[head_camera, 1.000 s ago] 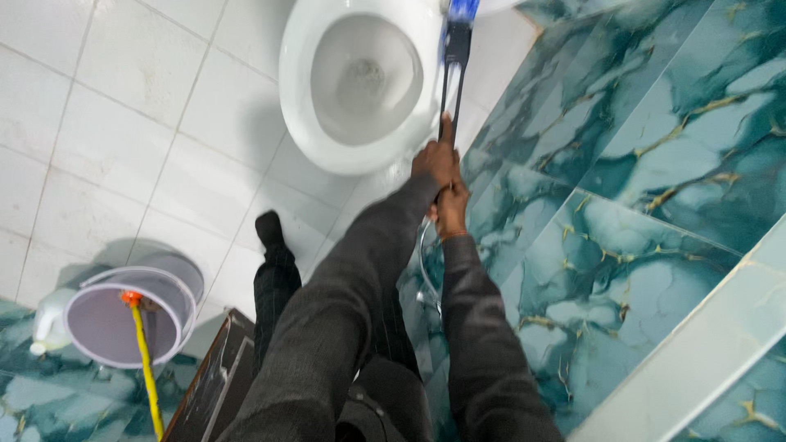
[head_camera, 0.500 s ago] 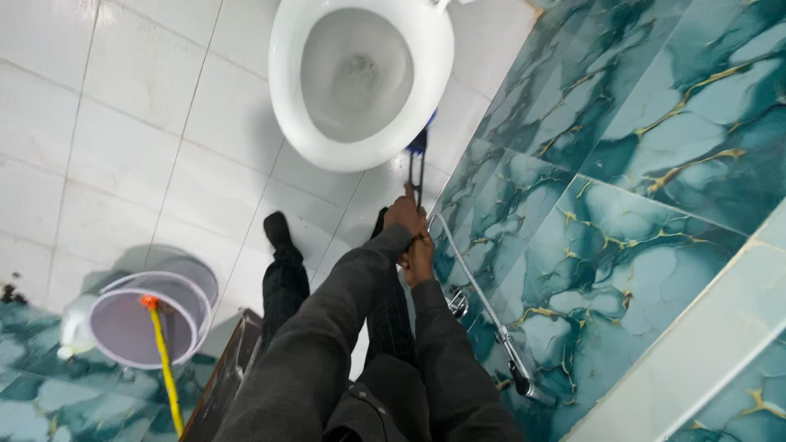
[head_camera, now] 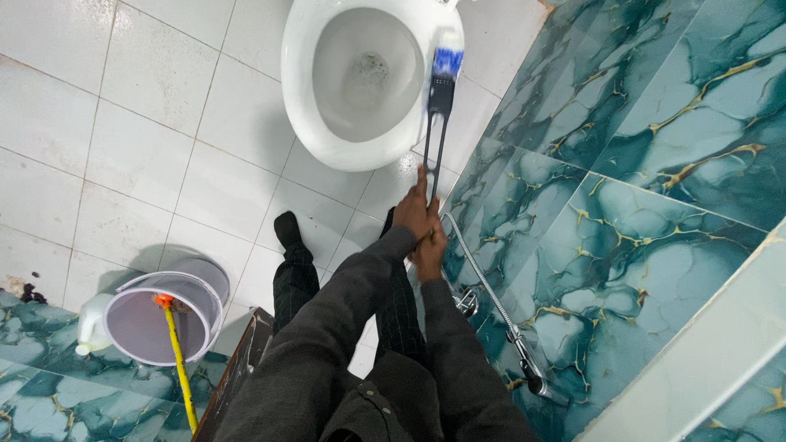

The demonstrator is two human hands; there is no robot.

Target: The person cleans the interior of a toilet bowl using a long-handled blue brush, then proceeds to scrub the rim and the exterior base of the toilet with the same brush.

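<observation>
The brush [head_camera: 442, 82] lies with its blue-and-white head on the toilet [head_camera: 303, 123] rim's right side. Scrubbing there wants firm, even pressure along the rim. Both hands clench its dark handle, left hand [head_camera: 413, 214] ahead, right hand [head_camera: 430, 250] just behind, arms stretched forward. A bucket [head_camera: 147, 327] stands well apart.

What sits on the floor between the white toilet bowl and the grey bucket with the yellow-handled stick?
In the head view, only bare white floor tiles and the person's dark-socked foot lie between the white toilet bowl and the grey bucket.
</observation>
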